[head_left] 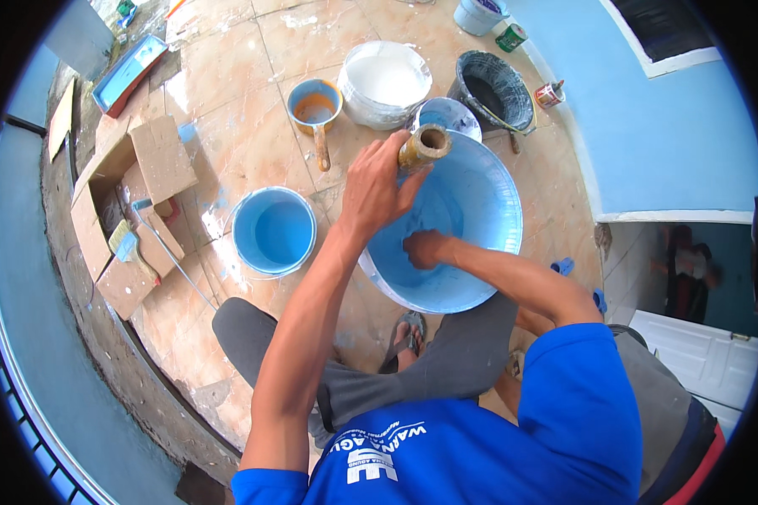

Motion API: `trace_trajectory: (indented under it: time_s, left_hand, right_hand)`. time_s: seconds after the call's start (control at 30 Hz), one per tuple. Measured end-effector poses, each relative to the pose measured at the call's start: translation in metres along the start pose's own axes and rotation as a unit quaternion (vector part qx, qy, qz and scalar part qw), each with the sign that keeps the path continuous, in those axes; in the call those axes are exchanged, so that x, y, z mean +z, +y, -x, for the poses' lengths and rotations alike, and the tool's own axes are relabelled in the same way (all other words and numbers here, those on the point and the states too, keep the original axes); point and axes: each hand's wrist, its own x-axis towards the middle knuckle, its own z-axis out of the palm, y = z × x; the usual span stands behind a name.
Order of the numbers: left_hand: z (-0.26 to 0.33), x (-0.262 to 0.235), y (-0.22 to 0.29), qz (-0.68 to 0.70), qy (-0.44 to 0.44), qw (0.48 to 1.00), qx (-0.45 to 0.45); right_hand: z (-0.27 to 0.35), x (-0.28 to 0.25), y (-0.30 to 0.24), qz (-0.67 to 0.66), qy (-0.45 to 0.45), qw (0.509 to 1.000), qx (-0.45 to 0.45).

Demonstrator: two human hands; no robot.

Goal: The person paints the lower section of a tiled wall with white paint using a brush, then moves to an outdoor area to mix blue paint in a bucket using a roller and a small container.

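Observation:
A large round tub (501,227), its inside coated in light blue paint, stands just in front of my knees. My left hand (377,187) is wrapped around a bamboo pole (410,157) near its hollow upper end, above the tub's left rim. Down inside the tub, my right hand (427,250) is closed, low near the blue paint. What its fingers grip is hidden, and the pole's lower part is mostly covered by my left hand.
Left of the tub stands a bucket of blue paint (274,231). Beyond are a dipper (314,103), a white paint pail (385,84) and a dark bucket (490,88). A cardboard box (164,160) with a brush (135,252) and a paint tray (130,74) lie left.

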Motion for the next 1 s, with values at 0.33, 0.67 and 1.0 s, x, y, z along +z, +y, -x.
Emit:
trace_trajectory:
  time_s: [0.33, 0.67, 1.0]
  left_hand:
    - [-0.001, 0.002, 0.002, 0.014, 0.001, 1.000, -0.001]
    - [-0.002, 0.002, 0.004, -0.020, 0.009, 1.000, -0.010]
    - [0.000, 0.001, -0.001, -0.026, -0.001, 0.999, -0.021]
  right_hand:
    - [0.095, -0.056, -0.023, -0.029, -0.053, 0.998, -0.028]
    - [0.050, -0.086, 0.029, 0.155, 0.199, 0.966, 0.061]
    - [0.004, -0.012, 0.028, 0.065, 0.015, 0.997, 0.048]
